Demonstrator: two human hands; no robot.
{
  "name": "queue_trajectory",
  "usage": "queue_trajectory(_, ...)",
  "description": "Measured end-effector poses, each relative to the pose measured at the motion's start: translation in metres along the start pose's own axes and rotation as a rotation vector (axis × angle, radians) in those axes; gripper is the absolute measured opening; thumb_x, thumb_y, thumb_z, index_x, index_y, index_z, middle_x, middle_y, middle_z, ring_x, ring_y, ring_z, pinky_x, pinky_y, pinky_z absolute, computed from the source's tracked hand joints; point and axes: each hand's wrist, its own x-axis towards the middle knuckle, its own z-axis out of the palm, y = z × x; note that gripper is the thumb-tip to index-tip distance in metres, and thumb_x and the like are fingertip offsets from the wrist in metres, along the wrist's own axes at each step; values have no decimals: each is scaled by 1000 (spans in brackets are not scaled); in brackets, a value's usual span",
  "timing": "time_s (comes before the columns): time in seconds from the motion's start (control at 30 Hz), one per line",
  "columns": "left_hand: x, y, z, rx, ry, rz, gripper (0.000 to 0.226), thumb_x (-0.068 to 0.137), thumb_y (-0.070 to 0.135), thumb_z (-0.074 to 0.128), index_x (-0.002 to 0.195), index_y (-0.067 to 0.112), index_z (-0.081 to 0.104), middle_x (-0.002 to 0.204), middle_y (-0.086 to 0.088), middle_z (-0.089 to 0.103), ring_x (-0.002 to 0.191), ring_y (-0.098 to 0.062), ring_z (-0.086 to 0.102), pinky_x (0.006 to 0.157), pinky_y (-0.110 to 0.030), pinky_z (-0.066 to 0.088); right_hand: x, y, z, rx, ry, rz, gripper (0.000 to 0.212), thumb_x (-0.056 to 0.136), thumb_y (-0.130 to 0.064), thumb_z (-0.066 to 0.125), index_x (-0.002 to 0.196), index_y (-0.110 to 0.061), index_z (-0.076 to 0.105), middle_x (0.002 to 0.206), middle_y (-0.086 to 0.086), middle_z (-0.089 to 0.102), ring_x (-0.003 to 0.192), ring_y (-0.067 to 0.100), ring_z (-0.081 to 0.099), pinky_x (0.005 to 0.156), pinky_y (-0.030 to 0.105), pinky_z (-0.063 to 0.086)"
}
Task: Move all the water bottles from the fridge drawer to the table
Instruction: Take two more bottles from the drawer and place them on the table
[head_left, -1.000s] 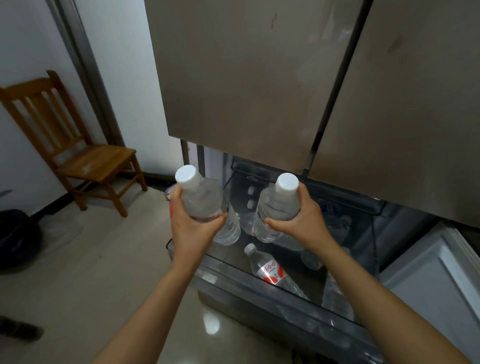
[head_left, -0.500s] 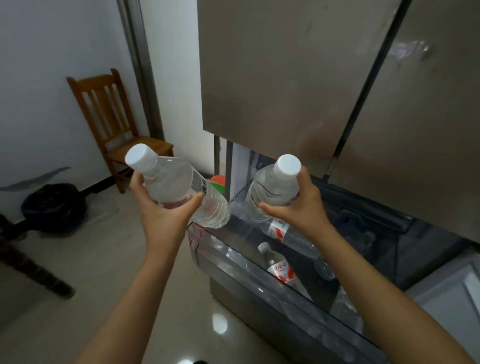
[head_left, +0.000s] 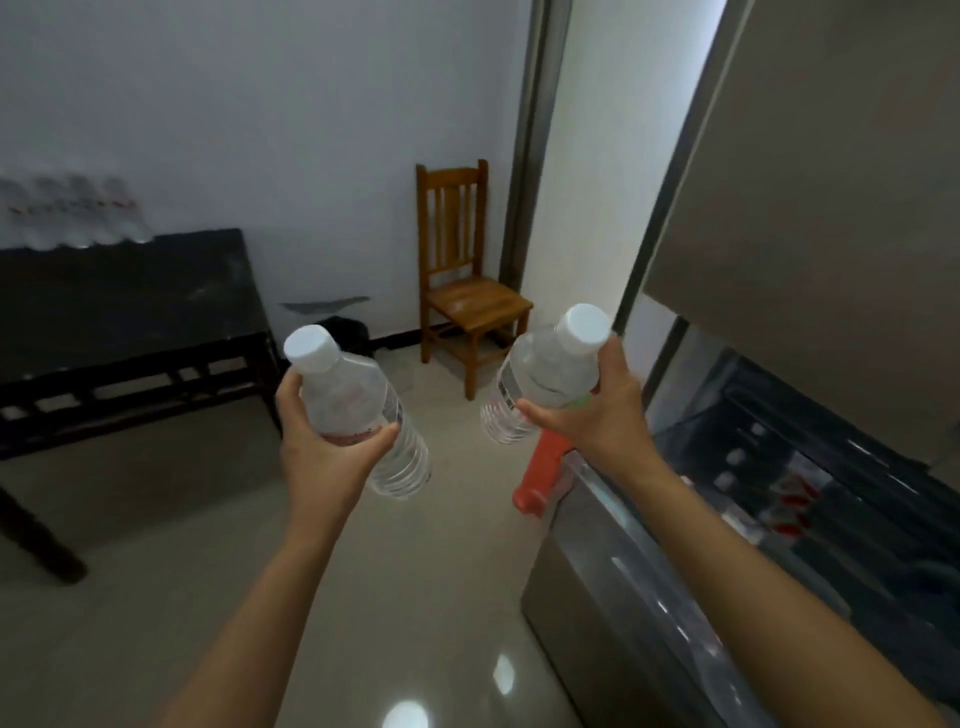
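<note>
My left hand (head_left: 332, 457) grips a clear water bottle (head_left: 358, 410) with a white cap, held over the floor. A second water bottle (head_left: 545, 379), also white-capped, is gripped in my right hand (head_left: 597, 415) just left of the fridge. The open fridge drawer (head_left: 623, 571) lies at the lower right, with several bottles blurred inside it (head_left: 789, 499). The dark table (head_left: 130, 306) stands at the left, and several water bottles (head_left: 78, 213) stand in a row along its far edge by the wall.
A wooden chair (head_left: 462, 291) stands against the wall ahead. A red object (head_left: 540, 467) leans beside the drawer's corner. A black bag (head_left: 348, 332) sits on the floor by the table. The fridge doors (head_left: 831, 208) fill the upper right. Pale tiled floor lies between fridge and table.
The view has swung left from the fridge toward the table. Both hands with their bottles have moved away from the drawer and now hang over the floor.
</note>
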Motion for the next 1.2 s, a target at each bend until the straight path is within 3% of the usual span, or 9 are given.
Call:
queue_trajectory(0.07, 3, -13, -35, 37, 62, -7, 91, 58, 9, 82, 128, 39, 32, 122, 13, 42, 115, -9, 45, 89, -20, 39, 0, -10, 33, 67, -92, -4, 82, 61, -17, 84, 121, -34, 32, 106, -27, 41, 106, 6, 42, 86, 13, 40)
queue_trajectory(0.17, 4, -28, -95, 76, 133, -52, 92, 58, 9, 82, 127, 43, 30, 111, 27, 44, 104, 5, 43, 78, -10, 34, -4, -26, 87, 114, -225, 10, 79, 62, -19, 84, 119, -36, 33, 108, -18, 45, 108, 10, 45, 89, 26, 43)
queue_trajectory(0.27, 2, -38, -157, 137, 184, -81, 92, 59, 11, 82, 123, 50, 29, 105, 47, 39, 96, 15, 43, 78, -11, 34, -11, -43, 139, 135, -330, -21, 77, 62, -20, 83, 115, -42, 33, 106, -21, 45, 105, 10, 46, 85, 24, 43)
queue_trajectory(0.43, -8, -45, -262, 246, 300, -149, 93, 60, 11, 81, 127, 45, 28, 118, 19, 42, 109, -6, 44, 87, -25, 38, -28, -83, 228, 174, -483, -31, 75, 62, -21, 83, 109, -49, 31, 99, -27, 46, 93, 3, 50, 72, 11, 37)
queue_trajectory(0.53, -19, -50, -317, 291, 383, -176, 91, 60, 9, 82, 129, 38, 31, 115, 18, 45, 104, -6, 47, 85, -26, 39, -44, -110, 276, 184, -548, -49, 73, 62, -23, 82, 109, -50, 32, 95, -27, 48, 89, -8, 50, 69, 9, 38)
queue_trajectory(0.6, -26, -52, -346, 293, 431, -193, 89, 61, 8, 81, 128, 40, 32, 106, 24, 47, 97, -2, 48, 80, -21, 39, -54, -125, 305, 198, -602, -62, 72, 62, -23, 82, 108, -50, 33, 95, -26, 49, 88, -4, 52, 70, 9, 38)
queue_trajectory(0.83, -57, -54, -426, 339, 544, -285, 91, 59, 8, 81, 129, 39, 33, 115, 12, 51, 103, -10, 51, 85, -29, 41, -81, -169, 386, 229, -799, -96, 72, 59, -25, 82, 111, -47, 37, 97, -21, 51, 97, 13, 55, 73, 27, 46)
queue_trajectory(1.03, -73, -61, -476, 384, 659, -338, 93, 57, 5, 82, 131, 34, 34, 117, 8, 51, 106, -14, 52, 87, -29, 41, -95, -202, 444, 245, -949, -143, 79, 60, -25, 82, 126, -35, 38, 112, -6, 55, 105, 16, 54, 85, 32, 48)
queue_trajectory(1.2, -57, -69, -517, 418, 731, -370, 92, 57, 6, 82, 129, 37, 34, 116, 8, 54, 104, -14, 54, 85, -27, 41, -91, -235, 499, 287, -1036, -217, 78, 62, -23, 82, 126, -35, 38, 111, -10, 53, 106, 13, 52, 90, 34, 47)
